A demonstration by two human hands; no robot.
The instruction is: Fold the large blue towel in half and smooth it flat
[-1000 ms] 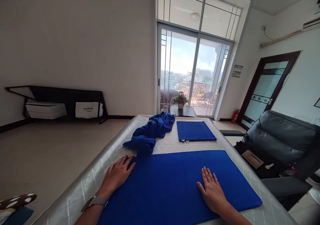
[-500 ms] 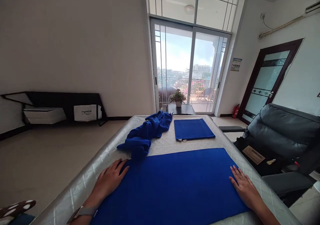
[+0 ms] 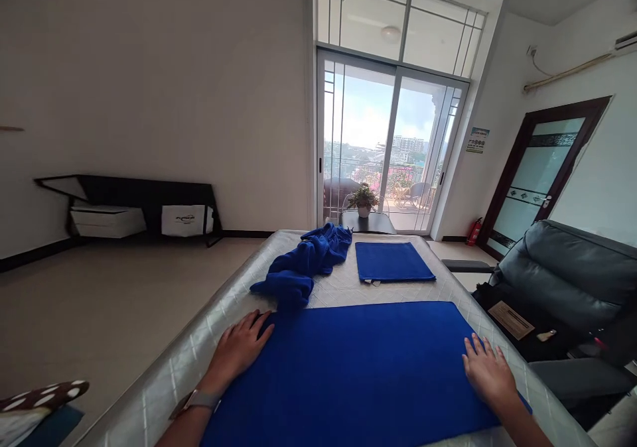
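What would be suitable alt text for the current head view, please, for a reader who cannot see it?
Two bare hands, left and right, lie open on a flat blue cloth on a pale quilted surface; beyond are a crumpled blue cloth and a smaller flat one.

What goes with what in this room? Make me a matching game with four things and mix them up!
Things:
1. Armchair
2. Left hand
3. Potted plant
4. Fire extinguisher

Places and colours:
A. In front of the sliding glass door
B. Red
C. At the left edge of the big blue cloth
D. Black

Right pairs: 1-D, 2-C, 3-A, 4-B
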